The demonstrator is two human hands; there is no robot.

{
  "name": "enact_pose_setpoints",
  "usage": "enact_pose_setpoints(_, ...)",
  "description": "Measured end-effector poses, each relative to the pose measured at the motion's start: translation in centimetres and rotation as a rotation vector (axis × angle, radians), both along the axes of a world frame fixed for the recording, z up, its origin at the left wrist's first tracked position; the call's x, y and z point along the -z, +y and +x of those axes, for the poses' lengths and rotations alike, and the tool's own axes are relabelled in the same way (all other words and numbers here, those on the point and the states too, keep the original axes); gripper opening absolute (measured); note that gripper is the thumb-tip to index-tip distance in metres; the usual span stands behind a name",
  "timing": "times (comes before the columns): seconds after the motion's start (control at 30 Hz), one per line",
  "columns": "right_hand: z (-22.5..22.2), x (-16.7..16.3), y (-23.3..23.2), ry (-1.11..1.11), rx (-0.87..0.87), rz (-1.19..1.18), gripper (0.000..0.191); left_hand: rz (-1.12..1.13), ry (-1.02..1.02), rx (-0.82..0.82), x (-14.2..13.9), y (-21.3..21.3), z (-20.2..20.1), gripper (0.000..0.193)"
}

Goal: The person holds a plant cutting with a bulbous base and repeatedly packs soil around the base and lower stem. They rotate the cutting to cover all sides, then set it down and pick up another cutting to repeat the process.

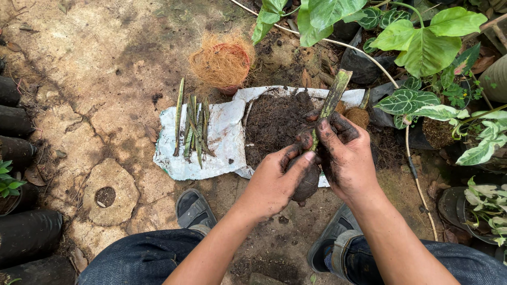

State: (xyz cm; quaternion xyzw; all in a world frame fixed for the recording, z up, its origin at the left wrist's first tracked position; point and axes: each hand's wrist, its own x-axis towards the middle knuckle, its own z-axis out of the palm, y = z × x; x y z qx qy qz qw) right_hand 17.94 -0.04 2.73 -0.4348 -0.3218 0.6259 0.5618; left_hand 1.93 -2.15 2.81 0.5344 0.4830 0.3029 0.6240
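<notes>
My left hand (274, 179) and my right hand (346, 155) are both dirty with soil and close around a small black nursery bag (308, 186) held over the ground. A green stem cutting (332, 97) stands up out of the bag, between my right thumb and fingers. My left thumb presses at the base of the cutting. Behind my hands a white sheet (222, 137) lies on the ground with a heap of dark soil (274, 121) on it. Several more green cuttings (193, 126) lie on the sheet's left part.
A pot of brown coconut fibre (222, 60) stands behind the sheet. Leafy potted plants (422, 47) crowd the right side, with a thin white hose (391, 79) among them. Black filled bags (21, 232) line the left edge. My sandalled feet (194, 208) rest on cracked stone ground.
</notes>
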Motion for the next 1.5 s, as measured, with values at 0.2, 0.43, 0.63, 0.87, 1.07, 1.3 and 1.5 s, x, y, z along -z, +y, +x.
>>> enact_pose_setpoints(0.2,-0.2,-0.2,-0.1,-0.116,-0.002,0.016,0.022,-0.191,-0.398,0.008,-0.9,0.1,-0.5,0.051)
enact_pose_setpoints(0.43,-0.4,-0.7,-0.1,-0.067,-0.021,0.019,0.022,-0.24,-0.408,0.04,-0.9,0.2,-0.4,0.049)
enact_pose_setpoints(0.63,-0.7,-2.1,-0.4,-0.141,-0.025,-0.128,0.027,-0.503,-0.78,0.002,1.8,0.1,-0.5,0.033)
enact_pose_setpoints(0.87,-1.1,-2.5,-0.4,-0.194,-0.054,-0.144,0.028,-0.605,-0.99,0.037,3.1,-0.8,-0.6,0.026)
enact_pose_setpoints(1.07,-0.8,-2.2,-0.5,-0.184,-0.071,-0.143,0.027,-0.561,-0.923,0.036,2.7,-0.7,-0.3,0.022)
enact_pose_setpoints(1.3,-0.9,-2.2,-0.6,-0.188,-0.066,-0.123,0.026,-0.571,-0.881,0.037,2.8,-0.4,-0.5,0.024)
enact_pose_setpoints(1.5,-0.5,-2.7,-0.8,-0.203,-0.092,-0.128,0.028,-0.58,-1.008,0.08,2.4,-0.8,-1.1,0.033)
